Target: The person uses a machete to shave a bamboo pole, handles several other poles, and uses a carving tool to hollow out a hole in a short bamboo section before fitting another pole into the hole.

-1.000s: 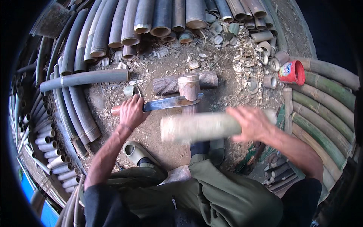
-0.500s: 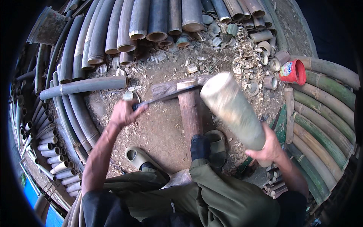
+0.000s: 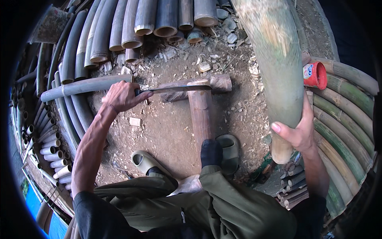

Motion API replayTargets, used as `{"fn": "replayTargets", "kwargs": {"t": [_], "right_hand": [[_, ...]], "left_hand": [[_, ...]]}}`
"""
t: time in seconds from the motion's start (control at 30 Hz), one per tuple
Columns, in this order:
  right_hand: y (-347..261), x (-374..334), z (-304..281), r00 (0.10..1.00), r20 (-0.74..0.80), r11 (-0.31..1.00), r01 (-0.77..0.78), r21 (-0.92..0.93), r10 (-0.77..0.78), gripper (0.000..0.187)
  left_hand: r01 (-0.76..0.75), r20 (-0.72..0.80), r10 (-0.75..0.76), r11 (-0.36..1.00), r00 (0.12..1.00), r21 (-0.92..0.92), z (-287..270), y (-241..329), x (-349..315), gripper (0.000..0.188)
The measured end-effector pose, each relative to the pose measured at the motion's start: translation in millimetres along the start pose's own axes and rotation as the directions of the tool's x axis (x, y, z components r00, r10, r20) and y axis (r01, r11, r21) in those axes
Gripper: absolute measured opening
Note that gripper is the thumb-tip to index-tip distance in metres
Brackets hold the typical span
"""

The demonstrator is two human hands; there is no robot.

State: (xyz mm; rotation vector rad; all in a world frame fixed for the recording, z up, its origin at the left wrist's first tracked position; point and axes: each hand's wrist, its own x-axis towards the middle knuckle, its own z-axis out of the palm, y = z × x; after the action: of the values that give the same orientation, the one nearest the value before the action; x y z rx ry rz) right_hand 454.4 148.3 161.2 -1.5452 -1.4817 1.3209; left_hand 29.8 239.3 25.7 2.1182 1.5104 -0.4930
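My left hand (image 3: 122, 95) is closed round the handle of a long knife (image 3: 179, 89). Its blade lies across the far end of a reddish-brown length of wood or bamboo (image 3: 201, 113); whether it has bitten in, I cannot tell. That length meets a short log (image 3: 221, 83) lying crosswise on the ground, and my dark-socked foot (image 3: 211, 153) is at its near end. My right hand (image 3: 296, 133) grips a thick, pale-green bamboo club (image 3: 284, 75) near its lower end. The club is raised and tilted, its upper end outside the view and its upper surface scuffed pale.
Bamboo poles (image 3: 165, 18) lie in a row at the far side, with green and tan ones (image 3: 342, 115) at right. A red tub (image 3: 317, 75) rests on its side there. Cut bamboo pieces (image 3: 55, 153) are stacked at left. Chips litter the dirt ground (image 3: 171, 131).
The club has swung up and away from the blade, and my right hand has risen with it. My left hand has shifted slightly up and left, keeping the knife across the far end.
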Motion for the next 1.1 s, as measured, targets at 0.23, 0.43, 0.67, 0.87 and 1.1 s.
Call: {"fn": "replayTargets", "kwargs": {"t": [0.23,0.43,0.67,0.87,1.1], "right_hand": [[56.1,23.3,60.1,0.980,0.193,0.777,0.089,-0.624,0.042,0.096],[-17.0,69.2,33.4,0.898,-0.204,0.907,0.336,-0.255,-0.390,0.060],[29.8,50.7,56.0,0.929,0.209,0.849,-0.167,-0.502,0.306,0.088],[-11.1,85.8,44.3,0.874,-0.372,0.943,0.333,-0.015,-0.314,0.048],[40.3,18.7,72.2,0.950,0.224,0.909,-0.113,-0.402,0.217,0.097]], "left_hand": [[-0.016,-0.055,0.013,0.998,0.998,-0.066,8.9,5.7,-2.1,0.067],[0.046,0.091,-0.038,0.995,0.995,-0.088,2.8,-2.2,-6.7,0.061],[-0.039,0.107,0.047,0.996,0.993,-0.077,8.5,-12.4,6.3,0.073],[0.058,0.258,-0.038,0.996,0.965,-0.069,1.3,-12.1,1.8,0.073],[-0.019,0.230,0.033,0.998,0.973,-0.062,6.7,2.1,-12.4,0.071]]}}
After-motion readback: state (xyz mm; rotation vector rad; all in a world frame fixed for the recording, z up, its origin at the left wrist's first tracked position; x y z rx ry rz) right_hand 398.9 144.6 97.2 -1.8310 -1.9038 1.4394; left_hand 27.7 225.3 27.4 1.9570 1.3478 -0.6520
